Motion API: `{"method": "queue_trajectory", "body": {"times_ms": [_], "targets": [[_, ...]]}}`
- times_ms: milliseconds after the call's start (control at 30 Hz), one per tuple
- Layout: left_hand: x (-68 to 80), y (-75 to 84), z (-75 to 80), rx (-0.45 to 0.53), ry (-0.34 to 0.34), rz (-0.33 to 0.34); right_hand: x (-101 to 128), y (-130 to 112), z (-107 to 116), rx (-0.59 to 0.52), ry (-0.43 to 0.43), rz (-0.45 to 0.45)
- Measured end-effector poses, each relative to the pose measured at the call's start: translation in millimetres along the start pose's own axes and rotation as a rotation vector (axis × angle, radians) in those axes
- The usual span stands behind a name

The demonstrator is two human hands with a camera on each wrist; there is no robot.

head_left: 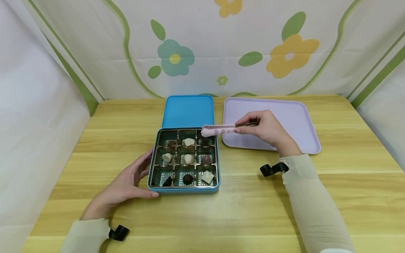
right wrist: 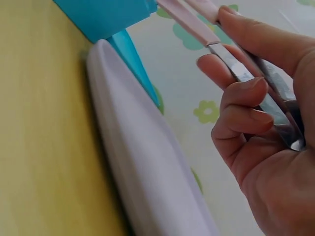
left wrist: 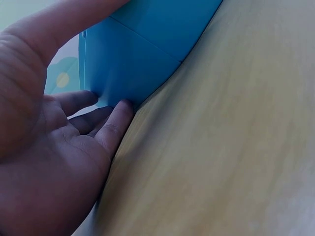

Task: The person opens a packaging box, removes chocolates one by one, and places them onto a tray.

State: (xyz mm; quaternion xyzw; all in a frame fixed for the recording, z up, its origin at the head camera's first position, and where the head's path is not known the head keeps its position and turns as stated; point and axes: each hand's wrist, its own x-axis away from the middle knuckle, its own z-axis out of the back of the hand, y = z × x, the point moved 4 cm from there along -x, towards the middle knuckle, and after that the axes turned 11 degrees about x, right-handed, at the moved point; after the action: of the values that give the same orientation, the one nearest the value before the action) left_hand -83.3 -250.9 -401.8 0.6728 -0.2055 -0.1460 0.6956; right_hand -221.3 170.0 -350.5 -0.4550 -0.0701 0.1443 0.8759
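Holding pink-tipped tongs (head_left: 225, 131), the right hand (head_left: 265, 128), right of centre in the frame, has their tips (head_left: 207, 133) over the upper-right compartment (head_left: 212, 140) of the blue box (head_left: 190, 191). The left hand (head_left: 130, 182), lower left, spreads wide against the box, which lies mid-frame on the desk (head_left: 246, 218).

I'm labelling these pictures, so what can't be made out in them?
Tips of the tongs: cut off by the right wrist view's top edge.
Part of the lilac tray: behind the right hand, head view.
Thumb tip of the left hand: cut off by the left wrist view's top edge.
Inside of the blue tin: hidden by its own wall, left wrist view.
Contents of its back right compartment: too dark, head view.
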Motion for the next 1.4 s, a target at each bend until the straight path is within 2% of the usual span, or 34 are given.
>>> {"method": "queue_trajectory", "body": {"times_ms": [333, 700, 800, 967, 1033, 1200, 1400], "targets": [[-0.1, 2.0, -1.8, -0.007, -0.003, 0.013, 1.6, 12.3, 7.0, -0.072, 0.084, -0.028], [0.4, 4.4, -1.7, 0.008, 0.009, 0.026, 3.2, 31.1, 31.8, -0.234, 0.234, -0.178], [0.3, 4.1, -2.0, 0.011, 0.009, 0.021, 3.1, 38.8, 36.2, -0.182, 0.294, -0.236], [-0.4, 3.5, -3.0, 0.011, 0.004, 0.018, 4.0, 51.2, 41.6, 0.046, 0.377, -0.348], [-0.7, 3.4, -3.1, 0.009, 0.002, 0.023, 4.5, 54.4, 42.0, 0.092, 0.399, -0.392], [-0.6, 3.6, -1.4, 0.004, -0.001, 0.031, 5.1, 56.1, 37.9, 0.034, 0.432, -0.479], [0.4, 3.2, 0.8, -0.001, 0.004, 0.026, 2.7, 53.9, 32.5, -0.012, 0.439, -0.525]]}}
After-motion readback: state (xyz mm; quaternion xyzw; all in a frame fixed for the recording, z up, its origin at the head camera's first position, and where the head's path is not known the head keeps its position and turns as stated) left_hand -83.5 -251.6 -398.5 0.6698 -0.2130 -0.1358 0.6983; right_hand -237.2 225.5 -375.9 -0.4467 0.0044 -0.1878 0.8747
